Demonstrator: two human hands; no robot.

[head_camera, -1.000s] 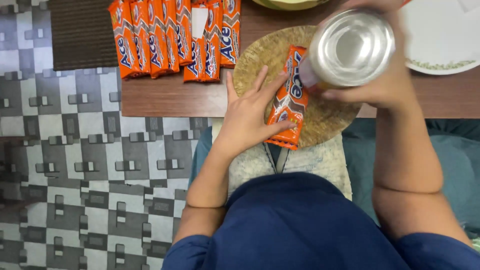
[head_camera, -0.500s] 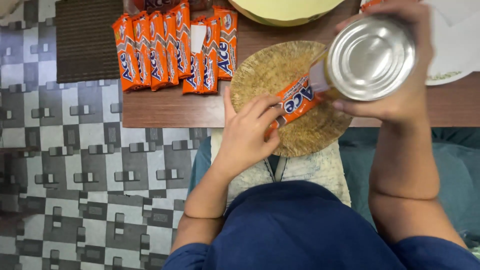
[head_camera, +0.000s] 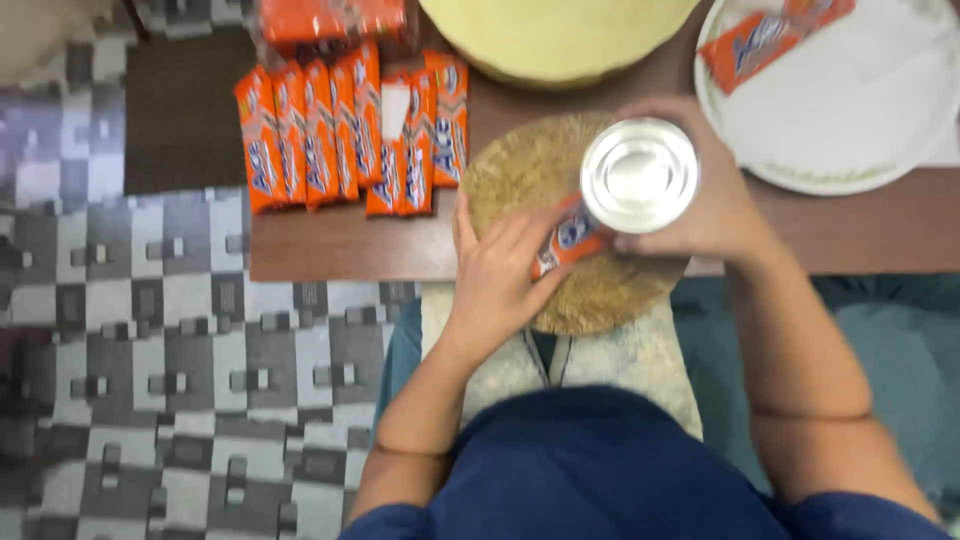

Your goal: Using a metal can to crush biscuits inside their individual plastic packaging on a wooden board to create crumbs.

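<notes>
My right hand [head_camera: 725,215] grips a shiny steel tumbler [head_camera: 640,175], held over a round woven mat [head_camera: 530,170] at the table's near edge. My left hand [head_camera: 500,275] rests on the mat and pinches an orange snack packet [head_camera: 565,238], whose far end is hidden under the tumbler. A row of several orange packets [head_camera: 350,135] lies on the wooden table [head_camera: 340,245] left of the mat.
A pale yellow round dish [head_camera: 555,40] sits behind the mat. A white plate [head_camera: 850,110] at the right holds another orange packet [head_camera: 770,40]. A dark mat [head_camera: 180,110] and checkered floor [head_camera: 150,350] lie to the left. My lap is below.
The tumbler has come down and left over the mat. My left hand has slid the packet in under it. The view has shifted, showing more of the plate and dish.
</notes>
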